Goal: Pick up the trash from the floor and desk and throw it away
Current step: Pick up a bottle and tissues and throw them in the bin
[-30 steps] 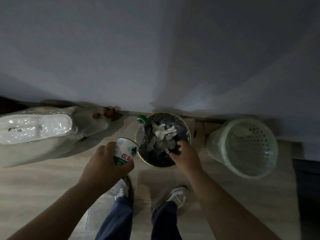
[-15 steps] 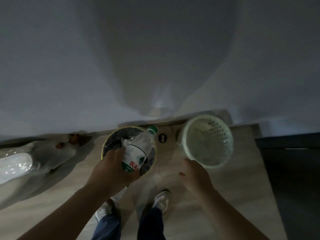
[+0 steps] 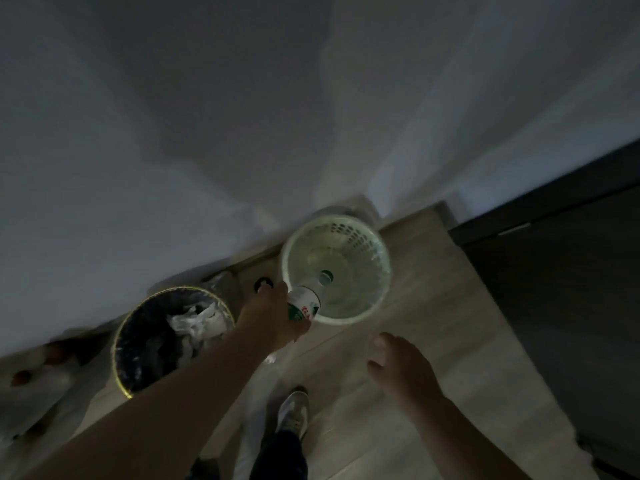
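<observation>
My left hand (image 3: 273,315) grips a clear plastic water bottle (image 3: 306,301) with a green and white label. Its neck and green cap point down into the pale green perforated basket (image 3: 375,252) by the wall. The bottle's lower end crosses the basket's near left rim. To the left stands a dark round bin (image 3: 138,344) with a yellow rim, holding crumpled white paper (image 3: 197,322). My right hand (image 3: 401,367) hovers over the floor, below and right of the green basket, fingers spread and empty.
A white wall runs close behind both bins. A dark cabinet (image 3: 561,292) stands at the right. A pale bag (image 3: 38,389) with brownish items lies at the far left. A small dark round object (image 3: 262,284) sits on the floor between the bins. My shoe (image 3: 292,412) is below.
My left hand carried the bottle from over the dark bin rightward to the green basket and tipped its cap down into it. My right hand drew back from the green basket's rim.
</observation>
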Motion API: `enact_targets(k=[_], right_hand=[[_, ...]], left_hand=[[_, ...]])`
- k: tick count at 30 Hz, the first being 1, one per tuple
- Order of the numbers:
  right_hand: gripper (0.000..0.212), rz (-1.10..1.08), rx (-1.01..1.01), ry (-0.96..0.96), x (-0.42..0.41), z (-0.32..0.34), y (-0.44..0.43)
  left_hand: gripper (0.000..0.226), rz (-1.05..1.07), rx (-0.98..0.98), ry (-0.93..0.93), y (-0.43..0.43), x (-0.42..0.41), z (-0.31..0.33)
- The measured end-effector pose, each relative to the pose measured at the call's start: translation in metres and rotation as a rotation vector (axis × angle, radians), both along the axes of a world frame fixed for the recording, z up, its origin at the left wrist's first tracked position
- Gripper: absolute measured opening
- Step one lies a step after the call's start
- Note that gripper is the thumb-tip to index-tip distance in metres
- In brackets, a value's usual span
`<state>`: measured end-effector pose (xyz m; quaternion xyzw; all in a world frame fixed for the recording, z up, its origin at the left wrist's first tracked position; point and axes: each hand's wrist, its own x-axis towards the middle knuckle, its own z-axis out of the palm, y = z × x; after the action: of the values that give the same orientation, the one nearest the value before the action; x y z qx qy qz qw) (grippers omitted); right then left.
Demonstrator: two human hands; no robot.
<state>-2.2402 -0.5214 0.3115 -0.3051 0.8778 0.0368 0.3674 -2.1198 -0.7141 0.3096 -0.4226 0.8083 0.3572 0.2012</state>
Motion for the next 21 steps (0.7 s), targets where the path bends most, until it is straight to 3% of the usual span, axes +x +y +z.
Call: enact_targets(k=[4,15,21], right_hand=[[0.043,-0.028,0.009,0.009,-0.014,0.0,0.024],[0.055,-0.008,0.032,-0.017,-0.003,0.033,0.018],[0.045,0.038,-0.019,0.039,0.009,0.084,-0.001]], left_hand=[[0.066,0.036,-0.021,0.081,0.009,-0.028,-0.01],[0.058,-0.554,-0.251,-0.066,0.012,-0.009,0.027],[0.056,-0.747,-0.352,0.139,0.002,0.011,0.088]])
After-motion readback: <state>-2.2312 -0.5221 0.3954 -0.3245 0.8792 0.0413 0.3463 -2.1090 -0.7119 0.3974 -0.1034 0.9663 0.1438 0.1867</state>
